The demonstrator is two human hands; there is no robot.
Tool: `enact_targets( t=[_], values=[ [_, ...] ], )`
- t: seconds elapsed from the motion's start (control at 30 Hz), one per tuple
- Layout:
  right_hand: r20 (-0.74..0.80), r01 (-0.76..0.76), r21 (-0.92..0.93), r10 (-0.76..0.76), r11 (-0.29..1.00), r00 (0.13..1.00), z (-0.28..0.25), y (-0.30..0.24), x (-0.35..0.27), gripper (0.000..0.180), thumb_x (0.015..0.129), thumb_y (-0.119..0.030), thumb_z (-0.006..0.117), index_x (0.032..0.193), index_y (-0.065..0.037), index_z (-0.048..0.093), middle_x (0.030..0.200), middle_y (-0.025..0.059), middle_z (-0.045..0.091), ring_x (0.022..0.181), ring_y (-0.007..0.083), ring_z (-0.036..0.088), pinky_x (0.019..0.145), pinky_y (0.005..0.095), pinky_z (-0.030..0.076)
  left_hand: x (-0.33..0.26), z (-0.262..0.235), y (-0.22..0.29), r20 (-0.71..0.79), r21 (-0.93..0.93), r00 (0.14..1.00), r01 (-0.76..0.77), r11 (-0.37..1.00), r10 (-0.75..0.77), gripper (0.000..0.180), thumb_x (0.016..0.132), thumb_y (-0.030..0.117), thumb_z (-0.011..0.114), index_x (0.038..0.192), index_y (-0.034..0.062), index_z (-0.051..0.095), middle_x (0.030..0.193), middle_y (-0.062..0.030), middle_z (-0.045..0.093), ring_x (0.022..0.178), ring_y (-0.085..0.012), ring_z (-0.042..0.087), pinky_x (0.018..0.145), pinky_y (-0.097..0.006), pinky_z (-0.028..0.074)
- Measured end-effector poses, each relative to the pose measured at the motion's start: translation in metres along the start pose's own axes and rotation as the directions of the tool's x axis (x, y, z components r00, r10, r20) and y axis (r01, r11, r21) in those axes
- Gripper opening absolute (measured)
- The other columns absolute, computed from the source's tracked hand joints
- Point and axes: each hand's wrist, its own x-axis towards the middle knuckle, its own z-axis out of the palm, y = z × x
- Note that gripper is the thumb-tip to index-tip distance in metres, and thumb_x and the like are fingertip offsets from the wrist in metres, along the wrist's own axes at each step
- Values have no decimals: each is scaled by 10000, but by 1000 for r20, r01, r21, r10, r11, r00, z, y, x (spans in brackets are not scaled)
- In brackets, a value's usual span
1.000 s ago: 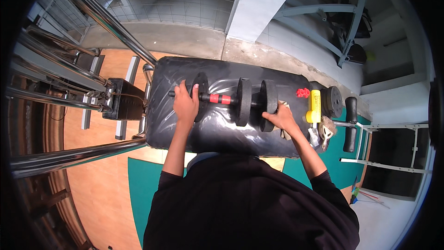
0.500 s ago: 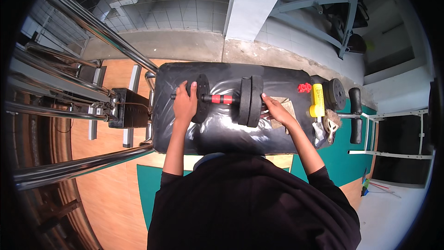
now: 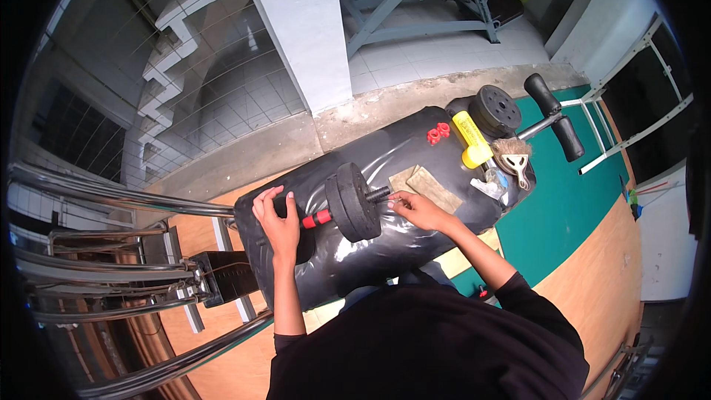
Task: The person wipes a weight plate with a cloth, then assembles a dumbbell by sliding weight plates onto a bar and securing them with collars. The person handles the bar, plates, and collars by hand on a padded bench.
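Note:
A dumbbell lies across a black padded bench, with black weight plates toward its right end and a red-and-black grip in the middle. At its left end my left hand closes against another dark plate, mostly hidden by the hand. A threaded bar end sticks out past the right plates. Beside its tip my right hand has thumb and fingers pinched together; whether they touch the bar or hold something small, I cannot make out.
Beyond my right hand lie folded tan cloths, red star-shaped collars, a yellow bottle, a brush and a loose round plate. Chrome rails stand left; padded rollers extend right.
The view has turned, so the bench now slants. My right hand has drawn back from the outer plate to the threaded tip, fingers pinched. My left hand stays at the left end.

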Motion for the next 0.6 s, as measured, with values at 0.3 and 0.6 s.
enact_targets(
  t=[0.3, 0.6],
  values=[
    [73, 157, 178, -172, 972, 982, -83, 35, -79, 359, 917, -237, 565, 1204, -27, 516, 1021, 98, 663, 974, 195, 624, 839, 314, 474, 23, 140, 135, 369, -315, 868, -221, 923, 333, 177, 770, 56, 678, 935, 37, 619, 998, -112, 562, 978, -264, 525, 874, -343, 404],
    [-427, 166, 515, 84, 841, 900, -251, 173, -72, 201, 899, -113, 596, 1070, -8, 572, 882, 8, 618, 810, 50, 557, 750, 215, 457, 19, 343, 195, 773, -316, 621, 202, 927, 129, 187, 819, 111, 674, 975, 19, 628, 917, -71, 576, 841, -137, 558, 755, -248, 445]
  ],
)
